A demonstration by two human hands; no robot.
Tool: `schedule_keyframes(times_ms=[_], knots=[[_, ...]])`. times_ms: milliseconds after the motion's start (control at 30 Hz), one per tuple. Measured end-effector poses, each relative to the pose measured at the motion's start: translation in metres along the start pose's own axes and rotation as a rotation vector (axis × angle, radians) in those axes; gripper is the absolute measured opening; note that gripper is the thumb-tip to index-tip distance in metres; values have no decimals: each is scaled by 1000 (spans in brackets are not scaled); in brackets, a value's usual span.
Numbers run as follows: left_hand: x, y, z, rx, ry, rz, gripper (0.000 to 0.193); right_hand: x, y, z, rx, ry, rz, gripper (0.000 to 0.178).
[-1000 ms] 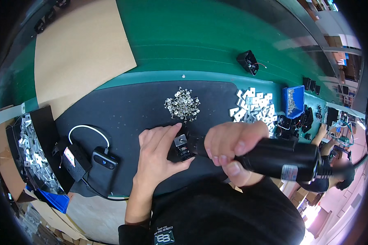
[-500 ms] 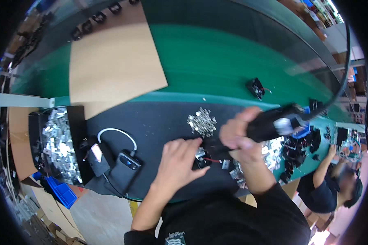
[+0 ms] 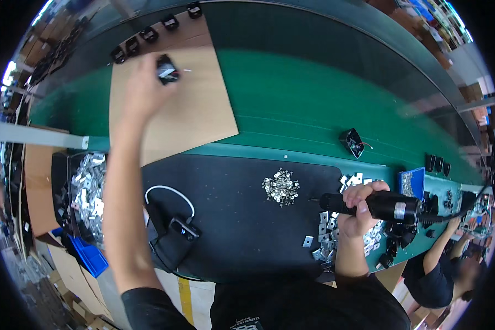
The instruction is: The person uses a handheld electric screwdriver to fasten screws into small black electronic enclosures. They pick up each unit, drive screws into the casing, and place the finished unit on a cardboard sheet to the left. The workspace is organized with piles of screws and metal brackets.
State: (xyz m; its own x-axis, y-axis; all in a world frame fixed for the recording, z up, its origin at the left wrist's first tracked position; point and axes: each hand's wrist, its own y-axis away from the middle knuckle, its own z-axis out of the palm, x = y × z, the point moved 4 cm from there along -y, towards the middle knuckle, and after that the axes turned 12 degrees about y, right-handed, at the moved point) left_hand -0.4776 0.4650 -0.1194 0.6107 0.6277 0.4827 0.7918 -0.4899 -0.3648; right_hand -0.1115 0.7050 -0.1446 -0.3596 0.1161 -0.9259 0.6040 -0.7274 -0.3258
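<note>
My left hand [image 3: 143,93], slightly blurred, reaches to the far left over a tan cardboard sheet [image 3: 198,113]. Its fingers grip a small black housing [image 3: 166,70] with a short wire sticking out. Off to the right, my right hand [image 3: 360,212] wraps round a black electric screwdriver [image 3: 393,208]. The tool lies nearly level, its bit pointing left toward a pile of small screws [image 3: 280,188] on the black mat [image 3: 242,236]. Beneath and around the right hand lie many small silver metal plates [image 3: 325,239].
Several black housings [image 3: 148,34] line the cardboard's far edge. Another housing [image 3: 352,143] with wires sits on the green belt [image 3: 291,99]. At left are a bin of metal pieces [image 3: 88,187] and a cabled black device [image 3: 185,228]. A blue bin [image 3: 417,181] and a co-worker [image 3: 434,275] are right.
My left hand has carried the housing from the mat up and left to the cardboard. The screwdriver, still in my right hand, has swung lower and away from the housing.
</note>
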Motion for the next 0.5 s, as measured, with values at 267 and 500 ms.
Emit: schedule_keyframes(times_ms=[267, 500], knots=[[-142, -39, -32, -166, -246, -184, 63, -2, 1, -1, -47, -3, 48, 43], [-177, -40, -23, -343, -179, -231, 78, 0, -4, -1, -58, -19, 115, 44]])
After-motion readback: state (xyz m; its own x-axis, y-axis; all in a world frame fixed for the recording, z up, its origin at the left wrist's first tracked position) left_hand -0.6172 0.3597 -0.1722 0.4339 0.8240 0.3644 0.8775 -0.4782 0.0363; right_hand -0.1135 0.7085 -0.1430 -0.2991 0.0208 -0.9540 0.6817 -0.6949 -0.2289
